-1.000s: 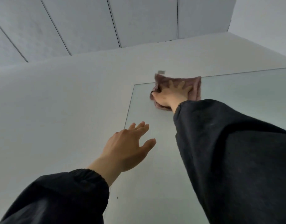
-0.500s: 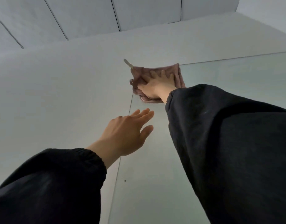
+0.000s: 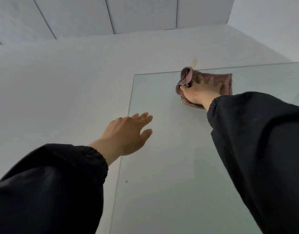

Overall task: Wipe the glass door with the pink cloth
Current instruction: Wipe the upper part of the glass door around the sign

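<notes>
The glass door (image 3: pixel 170 166) fills the lower right, its top edge and left edge visible against the white wall. A crumpled pink cloth (image 3: pixel 227 82) lies flat on the glass just under the top edge. My right hand (image 3: pixel 200 92) presses the cloth against the glass with spread, straight fingers; one cloth corner folds over by the thumb. My left hand (image 3: pixel 126 135) is raised near the door's left edge, fingers straight, holding nothing; whether it touches the glass I cannot tell.
A white wall (image 3: pixel 69 85) surrounds the door. Ceiling panels (image 3: pixel 137 12) run above. A small pale tag (image 3: pixel 194 61) sticks up above the cloth. A tiny dark speck (image 3: pixel 126 181) sits near the door's left edge.
My right hand has slid the cloth to the right along the top edge, away from the door's top left corner. My left hand has stayed by the left edge.
</notes>
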Tool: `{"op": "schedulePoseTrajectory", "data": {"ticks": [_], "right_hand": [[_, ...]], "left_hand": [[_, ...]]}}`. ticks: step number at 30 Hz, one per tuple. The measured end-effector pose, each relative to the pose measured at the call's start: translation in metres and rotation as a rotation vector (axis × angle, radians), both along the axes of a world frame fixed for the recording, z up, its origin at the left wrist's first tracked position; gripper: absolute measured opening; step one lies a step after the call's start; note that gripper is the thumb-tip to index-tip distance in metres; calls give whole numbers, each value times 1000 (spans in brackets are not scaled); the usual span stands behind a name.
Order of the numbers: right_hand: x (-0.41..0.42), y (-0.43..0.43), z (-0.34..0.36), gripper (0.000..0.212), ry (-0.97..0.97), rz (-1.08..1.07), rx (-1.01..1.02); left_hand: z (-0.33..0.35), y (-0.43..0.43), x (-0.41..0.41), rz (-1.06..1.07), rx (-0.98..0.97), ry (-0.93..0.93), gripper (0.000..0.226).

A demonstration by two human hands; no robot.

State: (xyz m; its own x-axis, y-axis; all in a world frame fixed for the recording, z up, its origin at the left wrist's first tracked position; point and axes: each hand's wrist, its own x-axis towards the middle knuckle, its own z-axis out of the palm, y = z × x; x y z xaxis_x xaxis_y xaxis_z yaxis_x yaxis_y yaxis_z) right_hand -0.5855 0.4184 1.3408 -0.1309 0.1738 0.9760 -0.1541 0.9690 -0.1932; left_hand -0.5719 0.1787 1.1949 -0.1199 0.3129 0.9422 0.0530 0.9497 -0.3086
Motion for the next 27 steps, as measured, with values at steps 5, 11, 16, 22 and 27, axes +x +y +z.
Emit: {"op": "schedulePoseTrajectory", "data": {"ticks": [5,11,16,22,27], "right_hand": [[-1,-23,6,72,-22,-5,9],[1,-93,24,71,-7,6,144],[-5,-150,34,67,11,46,345],[-6,-131,34,67,34,68,402],[-6,-90,36,71,67,59,358]], "left_hand": [[11,-12,3,25,-66,-48,53],[11,-34,-6,-24,-162,-58,50],[9,-46,-9,-88,-200,-48,45],[11,-48,-12,-136,-173,21,44],[19,-38,2,-36,-163,147,37]]}}
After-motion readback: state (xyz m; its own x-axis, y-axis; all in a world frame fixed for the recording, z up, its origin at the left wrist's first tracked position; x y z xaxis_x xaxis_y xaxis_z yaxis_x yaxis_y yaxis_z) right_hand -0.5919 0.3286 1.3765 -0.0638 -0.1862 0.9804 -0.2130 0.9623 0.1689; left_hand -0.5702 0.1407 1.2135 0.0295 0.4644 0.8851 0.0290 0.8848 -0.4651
